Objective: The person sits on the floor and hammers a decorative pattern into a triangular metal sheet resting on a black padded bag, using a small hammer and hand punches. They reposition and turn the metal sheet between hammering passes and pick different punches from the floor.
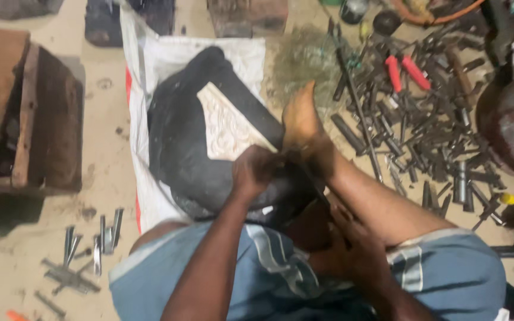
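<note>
Both hands curl closed, left hand (256,169) extended ahead, right hand (352,252) near lap.

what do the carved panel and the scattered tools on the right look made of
Panel: pale wood by the look, unpainted and matte, with relief carving on its face. Tools: likely steel, dark, dull grey rods and chisels; two have red handles, probably plastic.

One pale carved panel (228,123), one black cushion (185,148), two red-handled tools (404,72), countless dark metal chisels (423,137).
</note>
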